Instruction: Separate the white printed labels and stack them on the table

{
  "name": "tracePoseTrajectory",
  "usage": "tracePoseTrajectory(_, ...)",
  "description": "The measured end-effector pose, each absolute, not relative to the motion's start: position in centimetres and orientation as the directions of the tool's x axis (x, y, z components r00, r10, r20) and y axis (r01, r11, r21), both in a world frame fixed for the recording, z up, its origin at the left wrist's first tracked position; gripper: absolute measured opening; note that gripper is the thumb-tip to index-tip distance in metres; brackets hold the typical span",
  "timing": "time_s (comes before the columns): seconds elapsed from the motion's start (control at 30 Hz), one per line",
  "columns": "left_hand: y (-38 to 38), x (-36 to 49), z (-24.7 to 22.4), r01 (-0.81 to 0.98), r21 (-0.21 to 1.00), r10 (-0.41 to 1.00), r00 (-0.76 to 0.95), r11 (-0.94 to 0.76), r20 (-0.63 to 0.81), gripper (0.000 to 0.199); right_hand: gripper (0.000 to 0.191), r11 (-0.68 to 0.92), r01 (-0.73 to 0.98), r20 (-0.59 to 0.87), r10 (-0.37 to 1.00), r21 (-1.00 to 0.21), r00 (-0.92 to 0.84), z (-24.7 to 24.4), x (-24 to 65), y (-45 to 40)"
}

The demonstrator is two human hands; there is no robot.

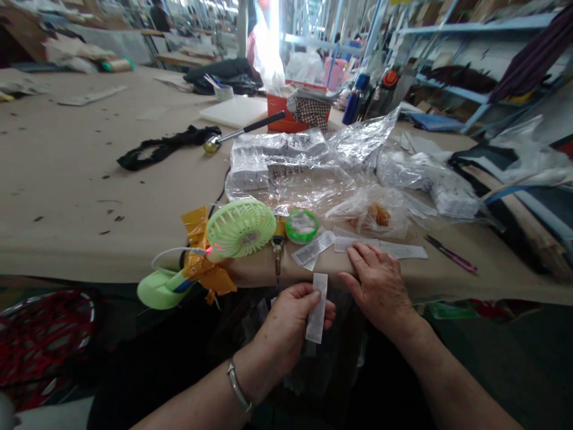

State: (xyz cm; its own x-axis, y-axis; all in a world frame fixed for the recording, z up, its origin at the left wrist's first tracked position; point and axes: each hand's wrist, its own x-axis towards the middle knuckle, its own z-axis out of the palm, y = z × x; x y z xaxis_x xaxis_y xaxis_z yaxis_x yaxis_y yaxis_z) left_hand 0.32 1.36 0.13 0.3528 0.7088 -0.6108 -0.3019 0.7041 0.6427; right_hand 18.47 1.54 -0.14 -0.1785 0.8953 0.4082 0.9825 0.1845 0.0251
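— What is being held at the edge of the worktable (152, 209)?

— A narrow white strip (317, 319) is pinched in the left hand (284, 322), just in front of the table's edge. The thumb is laid on its face and the fingers are curled behind, closed on it. A metal bangle (237, 387) is worn at the wrist.

— And the right hand (382, 286)?

— It is turned palm down at the table's edge, its fingers loosely extended and its thumb held apart. Its fingertips are set at a row of loose strips (405, 249); whether one is pressed cannot be told. Nothing is seen in its grasp.

— What is seen around them?

— More strips (313, 249) are overlapped beside a round green container (301, 226). Pink-handled snips (452, 254) are laid to the right. Farther back, pale bundles (250, 170) are wrapped in clear plastic, marked in dark handwriting. At left, a green fan (242, 228) is placed, with brown tape (215, 278) wrapped about its stem.
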Motion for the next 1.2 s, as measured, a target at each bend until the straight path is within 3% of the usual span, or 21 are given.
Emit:
tracePoseTrajectory(0.1, 1.3, 0.4, 0.1, -0.276, 0.66, 0.713, 0.352, 0.698, -0.607, 0.01, 0.03, 0.249, 0.968, 0.467, 0.855, 0.014, -0.227, -0.6, 18.5, 0.8)
tracePoseTrajectory(0.27, 1.5, 0.5, 0.4, -0.245, 0.643, 0.685, 0.341, 0.725, -0.643, 0.01, 0.011, 0.369, 0.922, 0.611, 0.758, -0.115, -0.227, -1.4, 19.4, 0.5)
tracePoseTrajectory(0.5, 1.7, 0.7, 0.8, -0.256, 0.588, 0.638, 0.398, 0.767, -0.659, 0.013, 0.014, 0.569, 0.747, 0.694, 0.69, -0.343, -0.207, -1.3, 18.9, -0.5)
tracePoseTrajectory(0.6, 1.5, 1.0, 0.8, -0.326, 0.583, 0.664, 0.451, 0.745, -0.597, 0.011, 0.014, 0.693, 0.641, 0.68, 0.646, -0.331, -0.347, -1.0, 17.3, -1.8)
tracePoseTrajectory(0.73, 1.2, 1.1, 0.5, -0.425, 0.552, 0.697, 0.439, 0.717, -0.567, 0.012, 0.012, 0.728, 0.628, 0.639, 0.627, -0.276, -0.446, -1.4, 15.8, -2.8)
tracePoseTrajectory(1.2, 0.6, 1.0, -0.2, -0.396, 0.564, 0.689, 0.427, 0.725, -0.585, 0.016, 0.012, 0.729, 0.612, 0.626, 0.638, -0.306, -0.448, -1.5, 15.6, -3.5)
